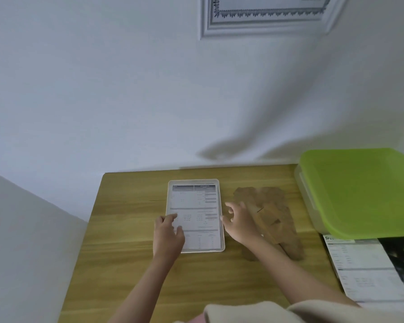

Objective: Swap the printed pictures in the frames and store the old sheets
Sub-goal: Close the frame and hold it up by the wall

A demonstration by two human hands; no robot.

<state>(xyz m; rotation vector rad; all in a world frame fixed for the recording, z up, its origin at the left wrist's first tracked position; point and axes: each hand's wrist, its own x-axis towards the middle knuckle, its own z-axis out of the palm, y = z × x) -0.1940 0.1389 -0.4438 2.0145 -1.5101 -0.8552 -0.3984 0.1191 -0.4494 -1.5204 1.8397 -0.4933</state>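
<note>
A white frame (pixel 195 215) is lying flat near the middle of the wooden table (pixel 126 252), with a printed sheet (pixel 196 206) being seated inside it. The sheet's lower left area is being pressed by the left hand (pixel 168 236), fingers loosely spread and clamped on nothing, probably to keep the paper from sliding. At the frame's three o'clock edge, the right hand (pixel 239 223) is being held with fingers apart, gripping nothing; whether it is touching the frame cannot be told. The brown backing board (pixel 273 220) is lying further toward three o'clock, seemingly waiting to be refitted. A green-lidded box (pixel 359 192) is standing at two o'clock, likely for old sheets, with more printed sheets (pixel 369 271) lying at four o'clock.
</note>
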